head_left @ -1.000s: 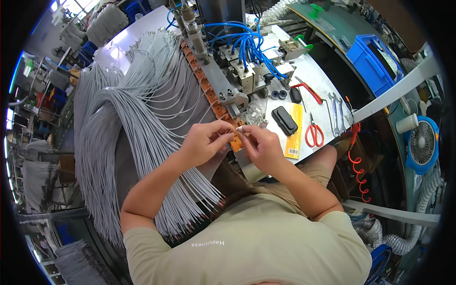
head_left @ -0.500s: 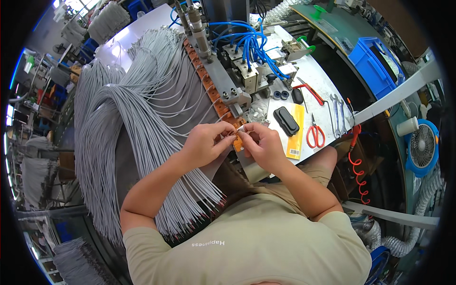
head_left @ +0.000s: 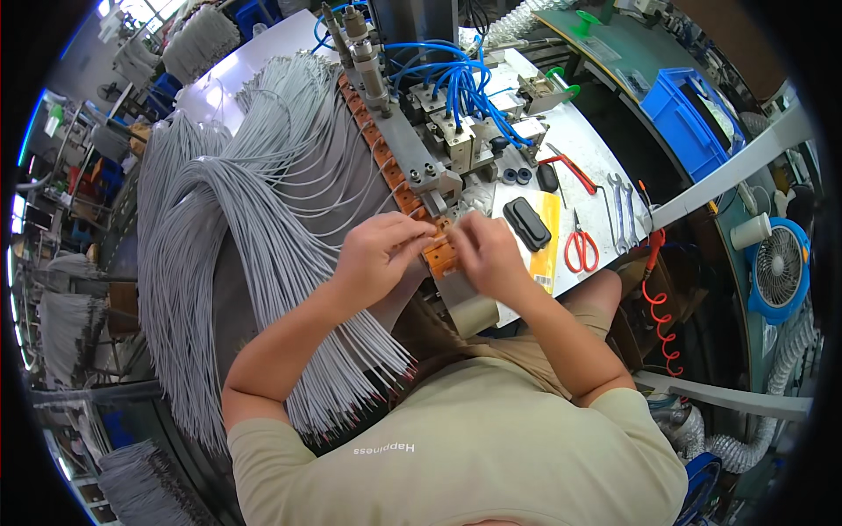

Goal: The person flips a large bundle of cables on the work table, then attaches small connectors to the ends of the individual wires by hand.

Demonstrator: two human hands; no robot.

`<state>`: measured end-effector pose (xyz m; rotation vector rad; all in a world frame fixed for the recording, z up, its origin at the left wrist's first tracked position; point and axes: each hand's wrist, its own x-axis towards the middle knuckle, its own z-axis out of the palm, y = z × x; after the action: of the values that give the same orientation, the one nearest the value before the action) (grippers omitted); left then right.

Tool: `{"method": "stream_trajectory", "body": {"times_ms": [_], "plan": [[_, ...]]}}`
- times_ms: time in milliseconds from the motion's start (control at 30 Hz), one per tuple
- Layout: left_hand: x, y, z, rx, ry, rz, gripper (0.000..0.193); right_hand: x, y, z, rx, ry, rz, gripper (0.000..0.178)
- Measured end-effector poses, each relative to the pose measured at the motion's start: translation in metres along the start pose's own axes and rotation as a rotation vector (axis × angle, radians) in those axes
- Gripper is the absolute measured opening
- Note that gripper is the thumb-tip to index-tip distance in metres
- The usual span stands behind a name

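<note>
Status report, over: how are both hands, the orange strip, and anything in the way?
Bare left hand and bare right hand at near end of long orange segmented strip. Grip contents unclear. Draped grey cable bundle leftward; no obvious obstruction.

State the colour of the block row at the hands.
The block row is orange, clearest in the head view.

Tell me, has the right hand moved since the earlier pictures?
Yes: the right hand has shifted slightly rightward and away from the body, judged against the orange strip, whose near end now shows more.
</note>
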<state>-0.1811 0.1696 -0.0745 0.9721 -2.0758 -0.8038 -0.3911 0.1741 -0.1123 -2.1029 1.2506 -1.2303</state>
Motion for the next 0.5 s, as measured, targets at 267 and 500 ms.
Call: {"method": "stream_trajectory", "body": {"times_ms": [267, 500], "plan": [[-0.002, 0.004, -0.005, -0.118, -0.151, -0.294, 0.020, -0.004, 0.031, 0.014, 0.567, 0.000, 0.562, 0.019], [-0.003, -0.003, 0.002, 0.373, -0.036, 0.187, 0.021, 0.010, 0.039, 0.007, 0.744, -0.178, 0.737, 0.017]]}}
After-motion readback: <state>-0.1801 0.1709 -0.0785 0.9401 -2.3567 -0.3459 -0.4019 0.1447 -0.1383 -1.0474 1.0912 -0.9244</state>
